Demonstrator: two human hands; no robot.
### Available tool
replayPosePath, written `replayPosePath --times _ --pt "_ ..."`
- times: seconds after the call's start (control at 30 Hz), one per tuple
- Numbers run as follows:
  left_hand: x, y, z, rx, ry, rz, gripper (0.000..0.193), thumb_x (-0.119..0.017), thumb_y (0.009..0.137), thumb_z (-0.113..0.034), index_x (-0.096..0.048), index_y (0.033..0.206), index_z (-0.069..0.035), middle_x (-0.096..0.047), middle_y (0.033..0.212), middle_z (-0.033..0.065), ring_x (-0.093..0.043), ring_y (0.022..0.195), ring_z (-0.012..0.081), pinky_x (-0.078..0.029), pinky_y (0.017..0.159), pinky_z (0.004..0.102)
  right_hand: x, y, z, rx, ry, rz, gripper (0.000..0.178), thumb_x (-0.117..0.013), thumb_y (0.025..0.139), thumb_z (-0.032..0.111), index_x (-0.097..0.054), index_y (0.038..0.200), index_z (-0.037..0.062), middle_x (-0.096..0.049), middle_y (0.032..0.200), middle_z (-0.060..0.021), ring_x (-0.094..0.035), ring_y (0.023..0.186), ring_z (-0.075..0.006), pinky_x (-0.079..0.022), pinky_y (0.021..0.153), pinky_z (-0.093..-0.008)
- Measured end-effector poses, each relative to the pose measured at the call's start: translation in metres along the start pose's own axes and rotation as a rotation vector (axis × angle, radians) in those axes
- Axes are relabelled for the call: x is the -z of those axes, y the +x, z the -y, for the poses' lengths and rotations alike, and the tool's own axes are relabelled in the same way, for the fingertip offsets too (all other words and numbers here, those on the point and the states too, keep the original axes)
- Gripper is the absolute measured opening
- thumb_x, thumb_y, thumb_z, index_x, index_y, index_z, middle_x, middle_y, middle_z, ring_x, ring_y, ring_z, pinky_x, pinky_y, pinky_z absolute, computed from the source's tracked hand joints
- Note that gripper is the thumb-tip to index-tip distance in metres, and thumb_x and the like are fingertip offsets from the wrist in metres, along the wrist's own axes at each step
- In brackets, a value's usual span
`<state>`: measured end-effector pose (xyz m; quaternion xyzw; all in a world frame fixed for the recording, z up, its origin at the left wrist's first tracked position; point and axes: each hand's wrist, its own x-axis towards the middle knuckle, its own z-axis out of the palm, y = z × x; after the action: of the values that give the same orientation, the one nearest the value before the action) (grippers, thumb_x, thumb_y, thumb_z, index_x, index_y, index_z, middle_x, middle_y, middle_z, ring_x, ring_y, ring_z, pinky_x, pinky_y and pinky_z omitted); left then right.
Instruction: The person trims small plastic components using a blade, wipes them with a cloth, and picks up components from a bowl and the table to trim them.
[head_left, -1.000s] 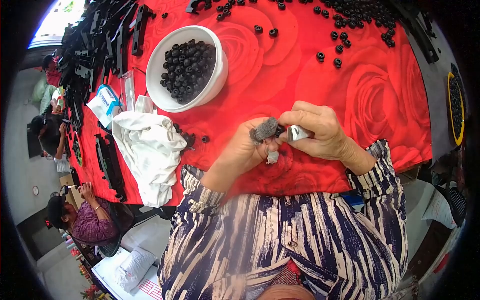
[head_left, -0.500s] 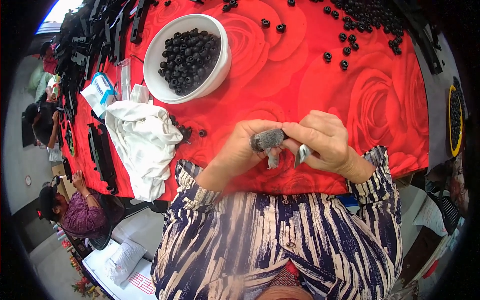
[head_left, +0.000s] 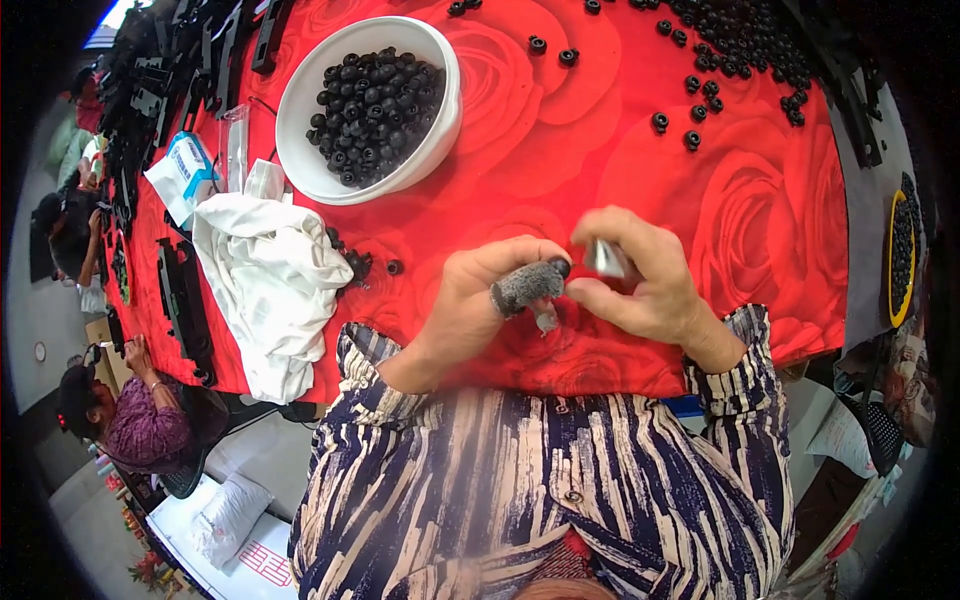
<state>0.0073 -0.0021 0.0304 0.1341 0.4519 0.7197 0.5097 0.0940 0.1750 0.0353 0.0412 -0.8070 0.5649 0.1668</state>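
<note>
My left hand (head_left: 465,290) is closed, pinching a small black round part (head_left: 561,266) between thumb and forefinger. A worn grey fabric finger cover (head_left: 527,288) wraps one of its fingers, with a pale frayed strip hanging below. Just to the right, my right hand (head_left: 650,280) curls around a small silvery blade-like tool (head_left: 606,259), blurred by motion, so its exact kind is unclear. A narrow gap separates the tool from the black part. Both hands are above the red rose-patterned tablecloth (head_left: 560,190).
A white bowl (head_left: 449,140) of black round parts stands at the back left. Beside it lie a white cloth (head_left: 265,290), a tissue pack (head_left: 185,180) and long black parts (head_left: 180,310). Loose black parts (head_left: 735,60) are scattered at the back right. Another person (head_left: 150,420) sits at the left.
My right hand has drawn slightly away from the left, and the silvery tool has swung from below the fingers up between them. The black part now shows more clearly in my left hand.
</note>
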Motion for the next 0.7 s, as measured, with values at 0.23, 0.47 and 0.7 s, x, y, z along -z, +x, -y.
replayPosePath --times 0.23,0.47,0.7 --pt "0.001 0.000 -0.001 -0.026 0.072 0.006 0.020 -0.053 0.090 -0.007 -0.058 0.105 0.004 -0.059 0.087 0.0038 -0.058 0.071 0.0089 -0.050 0.064 0.0224 0.011 0.004 -0.005 -0.169 0.096 0.168 0.020 -0.053 0.084 0.009 -0.055 0.101 -0.0015 -0.052 0.076 -0.0056 -0.048 0.061 -0.0134 -0.038 0.055 -0.0267" --pt "0.000 0.002 -0.002 0.004 0.055 0.008 0.021 -0.052 0.090 -0.006 -0.058 0.107 0.004 -0.059 0.087 0.0042 -0.059 0.071 0.0096 -0.050 0.063 0.0227 0.010 0.002 -0.009 -0.084 0.032 0.163 0.017 -0.053 0.085 0.009 -0.056 0.097 -0.0026 -0.053 0.072 -0.0086 -0.049 0.058 -0.0161 -0.038 0.053 -0.0281" --pt "0.003 0.001 0.000 0.003 0.049 0.006 0.022 -0.052 0.090 -0.006 -0.058 0.109 0.004 -0.060 0.089 0.0053 -0.059 0.069 0.0102 -0.051 0.062 0.0226 0.009 0.002 -0.011 -0.063 0.029 0.156 0.018 -0.056 0.083 0.010 -0.057 0.096 -0.0021 -0.052 0.070 -0.0082 -0.047 0.055 -0.0158 -0.036 0.050 -0.0284"
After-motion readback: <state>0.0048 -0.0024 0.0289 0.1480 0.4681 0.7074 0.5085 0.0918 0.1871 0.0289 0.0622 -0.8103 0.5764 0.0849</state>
